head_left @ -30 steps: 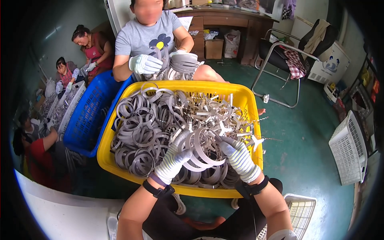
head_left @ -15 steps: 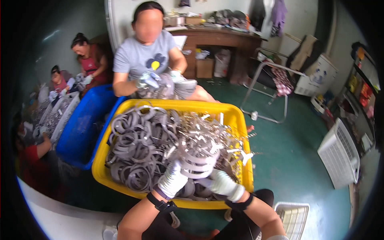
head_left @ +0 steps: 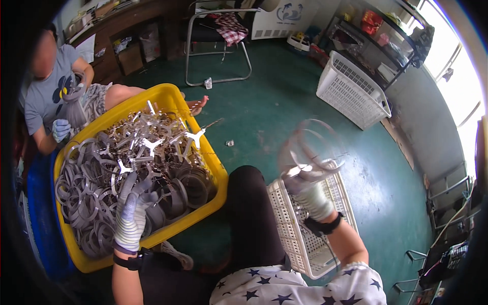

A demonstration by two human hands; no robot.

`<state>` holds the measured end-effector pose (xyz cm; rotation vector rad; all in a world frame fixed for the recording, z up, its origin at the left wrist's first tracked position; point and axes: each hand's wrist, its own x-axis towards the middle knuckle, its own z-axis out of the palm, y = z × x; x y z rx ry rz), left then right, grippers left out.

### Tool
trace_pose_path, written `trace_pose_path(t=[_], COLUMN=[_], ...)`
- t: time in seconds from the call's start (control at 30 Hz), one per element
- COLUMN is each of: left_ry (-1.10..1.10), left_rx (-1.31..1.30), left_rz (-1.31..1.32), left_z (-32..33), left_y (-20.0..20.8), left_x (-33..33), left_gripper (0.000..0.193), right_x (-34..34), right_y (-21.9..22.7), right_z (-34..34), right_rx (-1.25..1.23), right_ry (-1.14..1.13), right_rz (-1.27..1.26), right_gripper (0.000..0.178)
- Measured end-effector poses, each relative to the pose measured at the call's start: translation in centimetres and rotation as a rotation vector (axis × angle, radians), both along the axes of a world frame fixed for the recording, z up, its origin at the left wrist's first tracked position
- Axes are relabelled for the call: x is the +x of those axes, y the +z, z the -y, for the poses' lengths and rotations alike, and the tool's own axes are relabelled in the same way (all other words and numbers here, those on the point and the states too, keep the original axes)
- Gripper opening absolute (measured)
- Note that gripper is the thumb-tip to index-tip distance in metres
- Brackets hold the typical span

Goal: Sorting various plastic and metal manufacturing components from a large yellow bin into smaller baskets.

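My left hand (head_left: 131, 221), in a white glove with grey fingers, is over the near side of the yellow bin (head_left: 217, 183). Its fingers are stretched out and apart, and it holds nothing. Grey metal rings (head_left: 81, 198) lie heaped below and beside it. Off to the right, my gloved right hand (head_left: 312, 201) is closed around a bundle of thin metal rings (head_left: 310, 157), blurred by motion. It is above the white plastic basket (head_left: 277, 198), near the basket's far end.
Shiny three-armed metal pieces (head_left: 151, 146) and twisted strips lie among the rings. A co-worker (head_left: 51, 96) holding rings sits beyond the bin at left, next to a blue bin (head_left: 43, 218). A metal-framed chair (head_left: 188, 56), another white basket (head_left: 351, 91) and a shelf (head_left: 401, 46) stand farther off.
My view has turned to the right. My hands have parted: the right has carried the rings from the yellow bin to above the white basket, while the left has let go and opened.
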<state>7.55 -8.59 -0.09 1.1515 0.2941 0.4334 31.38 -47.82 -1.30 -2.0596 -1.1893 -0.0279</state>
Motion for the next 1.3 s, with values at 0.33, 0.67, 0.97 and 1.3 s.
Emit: trace_pose_path(t=[0.33, 0.67, 0.97, 1.3], left_ry=[-0.003, 0.147, 0.203, 0.301], left_rx=[-0.057, -0.106, 0.225, 0.024], left_rz=[-0.284, -0.252, -0.555, -0.29], left_z=[-2.1, -4.2, -8.4, -9.1], left_y=[-3.4, -2.6, -2.5, -1.6], left_x=[-0.3, 0.7, -4.3, -3.1], left_gripper=[0.054, 0.037, 0.019, 0.023], right_x=[-6.3, -9.8, -1.0, -0.1], right_y=[-23.6, -40.1, -32.4, 0.1], right_z=[30.3, 41.1, 32.0, 0.5], right_rx=[0.019, -1.344, -0.397, 0.268], right_ry=[-1.229, -0.224, -0.635, -0.446], right_rz=[-1.076, -0.379, -0.729, -0.644], right_gripper=[0.01, 0.026, 0.026, 0.027])
